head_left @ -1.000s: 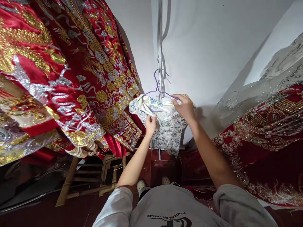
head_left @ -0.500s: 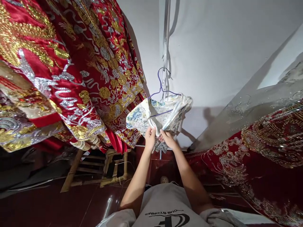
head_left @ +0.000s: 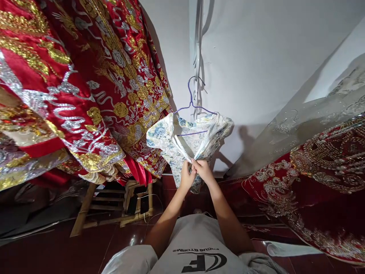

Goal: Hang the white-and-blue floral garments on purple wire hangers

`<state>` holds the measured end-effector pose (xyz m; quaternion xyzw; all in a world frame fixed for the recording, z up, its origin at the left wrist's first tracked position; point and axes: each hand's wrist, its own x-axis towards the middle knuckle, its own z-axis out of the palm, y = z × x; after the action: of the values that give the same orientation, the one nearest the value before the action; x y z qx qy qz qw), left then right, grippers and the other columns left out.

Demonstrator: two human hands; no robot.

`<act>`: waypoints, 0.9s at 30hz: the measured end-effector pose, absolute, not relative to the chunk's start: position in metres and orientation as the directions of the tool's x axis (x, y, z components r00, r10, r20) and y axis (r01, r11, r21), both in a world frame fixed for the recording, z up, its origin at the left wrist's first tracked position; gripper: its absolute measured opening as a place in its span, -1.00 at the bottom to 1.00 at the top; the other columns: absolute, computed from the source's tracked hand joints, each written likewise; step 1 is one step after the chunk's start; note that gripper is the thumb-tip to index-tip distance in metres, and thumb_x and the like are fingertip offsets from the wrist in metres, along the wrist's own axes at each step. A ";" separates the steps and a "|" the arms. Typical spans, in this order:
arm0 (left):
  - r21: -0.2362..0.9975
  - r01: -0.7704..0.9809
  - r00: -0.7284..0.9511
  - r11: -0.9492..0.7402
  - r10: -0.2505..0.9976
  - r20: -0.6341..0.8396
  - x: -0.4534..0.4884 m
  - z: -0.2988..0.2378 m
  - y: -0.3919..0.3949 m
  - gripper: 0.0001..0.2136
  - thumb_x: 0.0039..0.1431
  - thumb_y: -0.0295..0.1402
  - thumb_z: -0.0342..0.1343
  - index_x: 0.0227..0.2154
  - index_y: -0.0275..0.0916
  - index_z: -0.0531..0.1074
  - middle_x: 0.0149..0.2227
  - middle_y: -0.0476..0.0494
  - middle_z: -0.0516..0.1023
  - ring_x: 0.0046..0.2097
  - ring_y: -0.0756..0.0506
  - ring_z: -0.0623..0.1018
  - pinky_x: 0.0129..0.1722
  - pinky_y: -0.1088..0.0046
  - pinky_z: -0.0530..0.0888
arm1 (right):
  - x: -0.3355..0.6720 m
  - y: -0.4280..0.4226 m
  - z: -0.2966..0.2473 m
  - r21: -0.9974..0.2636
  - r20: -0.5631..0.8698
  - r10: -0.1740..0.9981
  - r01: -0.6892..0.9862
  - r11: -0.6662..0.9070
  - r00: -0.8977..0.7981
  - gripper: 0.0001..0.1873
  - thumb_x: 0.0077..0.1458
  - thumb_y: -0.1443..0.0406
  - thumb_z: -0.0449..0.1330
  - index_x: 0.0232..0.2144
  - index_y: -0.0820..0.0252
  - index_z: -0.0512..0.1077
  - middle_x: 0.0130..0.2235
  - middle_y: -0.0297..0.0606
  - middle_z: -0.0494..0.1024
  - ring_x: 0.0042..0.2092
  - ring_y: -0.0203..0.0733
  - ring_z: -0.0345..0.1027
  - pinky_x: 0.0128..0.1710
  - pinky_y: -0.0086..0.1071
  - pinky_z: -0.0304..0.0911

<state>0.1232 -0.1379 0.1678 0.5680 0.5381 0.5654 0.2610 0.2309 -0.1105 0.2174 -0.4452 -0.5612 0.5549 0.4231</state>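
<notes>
A white floral shirt (head_left: 165,142) with blue and yellow print hangs on a purple hanger (head_left: 191,102), its collar spread in a V. Both hands meet at the bottom of that V. My left hand (head_left: 187,176) is closed on the shirt's front edge. Right against it, my right hand (head_left: 202,169) pinches the other front edge, fingertips touching those of the left. Whatever small fastening may lie between the fingertips is hidden. Below the hands hangs the lower part of the shirt.
Red garments with gold and silver embroidery (head_left: 122,95) hang at left. A bamboo chair (head_left: 108,205) stands beneath them. To the right is a beaded dark red gown (head_left: 322,182) with a sheer veil (head_left: 273,133). A pale wall (head_left: 256,57) rises behind the hanger.
My hands have come together, and the two front edges now meet at a point. The shirt has opened out flatter and faces me more squarely on its hanger.
</notes>
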 end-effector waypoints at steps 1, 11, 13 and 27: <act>0.906 0.322 -0.223 -0.277 0.907 0.356 0.126 0.168 -0.138 -0.94 0.16 -0.35 0.08 -0.32 -0.18 0.33 -0.39 -0.06 0.42 -0.32 -0.11 0.44 -0.28 0.37 0.39 | 0.232 -0.112 0.221 -0.999 -0.021 0.966 0.036 -0.012 -0.259 -0.34 0.06 -0.26 0.17 -0.67 0.17 0.39 -0.66 -0.33 0.34 -0.57 -0.29 0.17 -0.50 -0.36 0.06; 0.912 0.301 -0.228 -0.278 0.908 0.352 0.118 0.177 -0.145 -0.78 0.32 -0.20 0.06 -0.42 -0.17 0.39 -0.42 -0.06 0.49 -0.33 -0.11 0.47 -0.24 0.39 0.38 | 0.236 -0.118 0.240 -0.985 -0.137 0.967 -0.076 -0.156 -0.214 -0.54 0.03 -0.06 0.24 -0.63 0.16 0.45 -0.64 -0.32 0.36 -0.60 -0.30 0.10 -0.56 -0.34 0.00; 0.907 0.316 -0.215 -0.279 0.910 0.355 0.117 0.174 -0.145 -0.79 0.31 -0.21 0.07 -0.41 -0.17 0.39 -0.42 -0.06 0.48 -0.33 -0.11 0.47 -0.24 0.39 0.38 | 0.237 -0.112 0.253 -0.972 -0.174 0.963 -0.121 -0.202 -0.205 -0.59 0.00 -0.03 0.26 -0.60 0.16 0.48 -0.64 -0.31 0.38 -0.62 -0.32 0.04 -0.60 -0.33 -0.07; 0.881 0.348 -0.085 -0.321 0.925 0.370 0.114 0.171 -0.121 -0.76 0.24 -0.25 0.10 -0.51 -0.18 0.27 -0.52 0.01 0.35 -0.44 -0.05 0.38 -0.36 0.42 0.34 | 0.222 -0.047 0.384 -0.982 0.162 0.983 -0.107 0.153 -0.081 -0.63 0.17 0.05 0.18 -0.49 0.21 0.50 -0.62 -0.31 0.46 -0.64 -0.38 0.09 -0.60 -0.44 0.01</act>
<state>0.1140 -0.1214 0.1713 0.6186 0.5145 0.5270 0.2737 0.2219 -0.0472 0.3840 -0.4101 -0.5343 0.5052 0.5395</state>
